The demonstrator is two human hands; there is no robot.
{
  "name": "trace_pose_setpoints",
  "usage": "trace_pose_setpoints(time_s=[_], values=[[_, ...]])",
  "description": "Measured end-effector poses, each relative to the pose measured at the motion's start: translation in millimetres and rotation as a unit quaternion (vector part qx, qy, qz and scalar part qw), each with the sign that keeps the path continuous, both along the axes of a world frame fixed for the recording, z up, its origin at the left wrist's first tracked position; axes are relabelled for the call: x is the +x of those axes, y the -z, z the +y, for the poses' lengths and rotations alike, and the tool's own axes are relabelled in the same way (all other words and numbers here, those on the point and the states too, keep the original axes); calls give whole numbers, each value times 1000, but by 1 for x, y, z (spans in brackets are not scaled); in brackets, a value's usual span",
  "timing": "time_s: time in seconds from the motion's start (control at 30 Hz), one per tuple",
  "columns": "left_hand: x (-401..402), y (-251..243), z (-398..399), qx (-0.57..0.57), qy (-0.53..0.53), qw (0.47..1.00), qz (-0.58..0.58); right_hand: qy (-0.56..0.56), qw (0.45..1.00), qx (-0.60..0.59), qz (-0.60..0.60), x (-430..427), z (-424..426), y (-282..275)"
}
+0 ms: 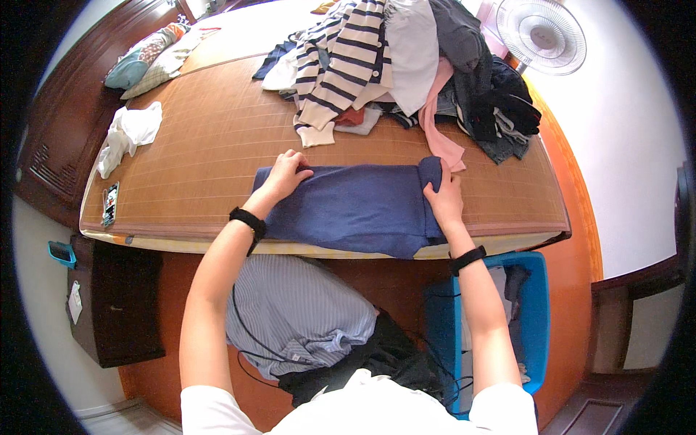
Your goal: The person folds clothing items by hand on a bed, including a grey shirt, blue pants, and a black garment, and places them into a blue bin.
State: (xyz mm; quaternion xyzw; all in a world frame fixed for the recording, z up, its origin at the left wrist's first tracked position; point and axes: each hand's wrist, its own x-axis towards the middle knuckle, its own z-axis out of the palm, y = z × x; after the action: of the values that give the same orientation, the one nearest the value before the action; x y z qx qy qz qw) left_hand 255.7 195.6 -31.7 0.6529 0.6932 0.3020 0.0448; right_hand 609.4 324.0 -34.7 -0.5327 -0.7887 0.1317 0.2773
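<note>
A navy knit garment (348, 206) lies folded into a rough rectangle along the near edge of the bed, and its lower edge hangs slightly over the side. My left hand (285, 175) pinches the far edge near its left end, thumb on top and fingers curled. At the right end, my right hand (447, 198) grips a bunched, folded-over part of the same cloth with the thumb on the near side. Part of the cloth's left end is hidden by my left wrist, which wears a black band; another black band is on my right wrist.
A heap of clothes with a striped cardigan (348, 60) and pink cloth (435, 125) lies beyond on the bed mat (206, 147). White cloth (130, 130) and a phone (111, 204) lie left. Below are a blue bin (538, 326) and striped fabric (299, 304); a fan (541, 38) stands far right.
</note>
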Motion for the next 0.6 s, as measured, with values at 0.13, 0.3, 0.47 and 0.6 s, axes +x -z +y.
trace_pose_setpoints(time_s=[0.13, 0.3, 0.47, 0.6], values=[[-3, -14, 0, -31, 43, 999, 3, 45, 994, 50, -91, -9, -14, -10], [-14, -4, 10, 5, -51, 993, -107, 32, 995, 62, -71, -9, -12, -8], [-8, 3, 6, 13, -78, 996, 28, 33, 995, 64, -74, -11, -13, -5], [28, -11, -1, 26, -67, 993, 94, 43, 994, 57, -77, -10, -13, -7]])
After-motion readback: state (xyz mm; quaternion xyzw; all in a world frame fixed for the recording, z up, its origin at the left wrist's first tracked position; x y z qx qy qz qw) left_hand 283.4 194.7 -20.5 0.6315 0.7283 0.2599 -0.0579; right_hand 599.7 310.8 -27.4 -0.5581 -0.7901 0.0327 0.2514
